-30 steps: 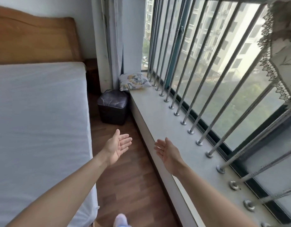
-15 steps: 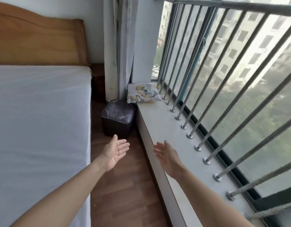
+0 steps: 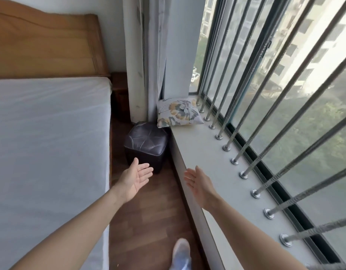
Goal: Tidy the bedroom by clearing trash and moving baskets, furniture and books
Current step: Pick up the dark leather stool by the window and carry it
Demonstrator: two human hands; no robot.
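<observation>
Stepped nearer the stool (image 3: 146, 142), far on the floor (image 3: 148, 221) between bed (image 3: 47, 143) and windowsill (image 3: 217, 158). Held left hand (image 3: 136, 180) and right hand (image 3: 199, 184) out just short of it, fingers (image 3: 146, 168) straight, gripping nothing. Likely about to lift.

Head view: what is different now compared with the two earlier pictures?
The person has stepped forward, so the dark stool and the floral cushion on the window ledge look nearer and larger. The left hand and right hand stay stretched toward the stool, open, palms facing each other, holding nothing. Nothing was taken or let go; stool and cushion have not moved.
</observation>
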